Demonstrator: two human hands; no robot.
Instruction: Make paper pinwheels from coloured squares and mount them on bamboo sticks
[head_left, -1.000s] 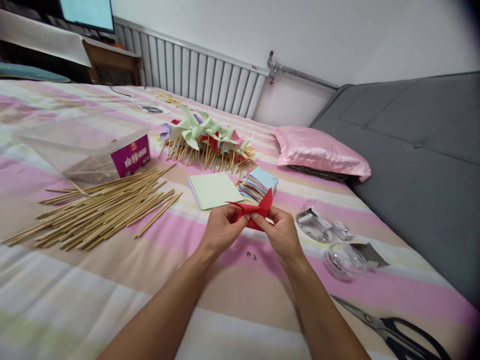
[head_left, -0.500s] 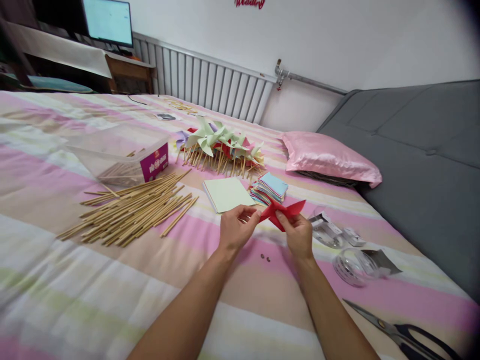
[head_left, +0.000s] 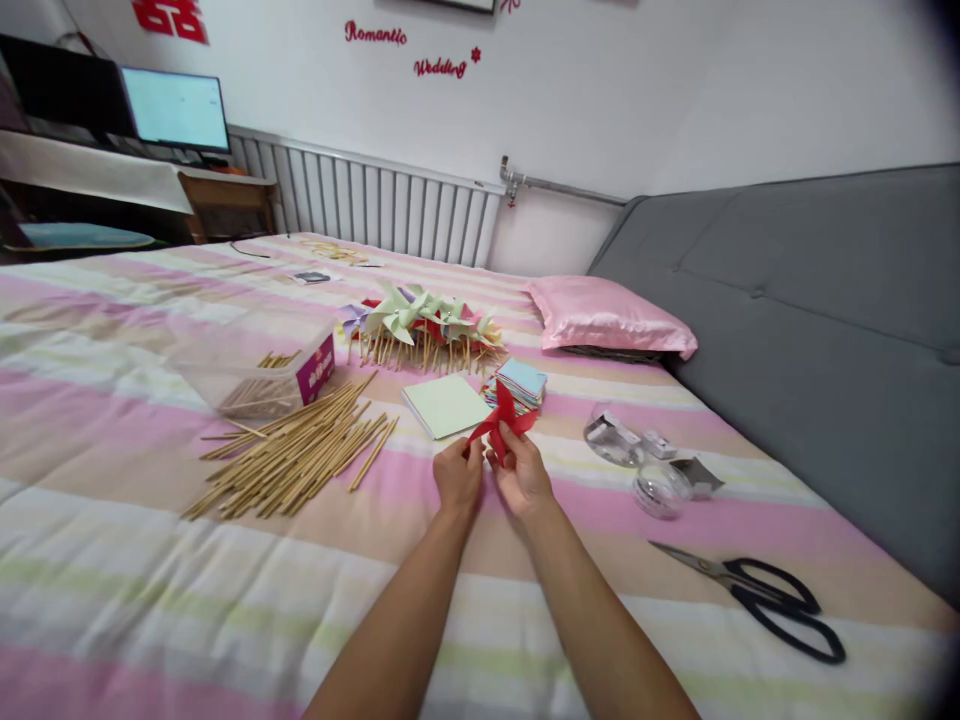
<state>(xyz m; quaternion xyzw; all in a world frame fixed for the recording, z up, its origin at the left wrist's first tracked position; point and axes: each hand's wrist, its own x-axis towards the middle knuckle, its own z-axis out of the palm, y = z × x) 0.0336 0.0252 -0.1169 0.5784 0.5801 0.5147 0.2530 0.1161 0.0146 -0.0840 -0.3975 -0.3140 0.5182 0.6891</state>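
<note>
Between my two hands is a red paper pinwheel (head_left: 505,412), its blades folded and one pointing straight up. My right hand (head_left: 526,480) grips it near the centre, thumb on the front. Fingers closed, my left hand (head_left: 457,476) pinches the tip of its left blade. Just beyond lie a pale green stack of paper squares (head_left: 448,404) and a smaller stack of coloured paper with blue on top (head_left: 523,378). What the fingers behind the pinwheel do is hidden.
Loose wooden sticks (head_left: 300,450) lie left, beside a clear plastic box (head_left: 247,385). Finished pinwheels on sticks (head_left: 420,325) are heaped behind the paper. At right are clear round containers (head_left: 661,490) and black-handled scissors (head_left: 757,590). A pink pillow (head_left: 611,315) rests by the grey headboard (head_left: 795,330).
The pinwheel has turned, so a blade now points upward. My hands have drawn closer together, both still on the paper. The camera view has tilted upward.
</note>
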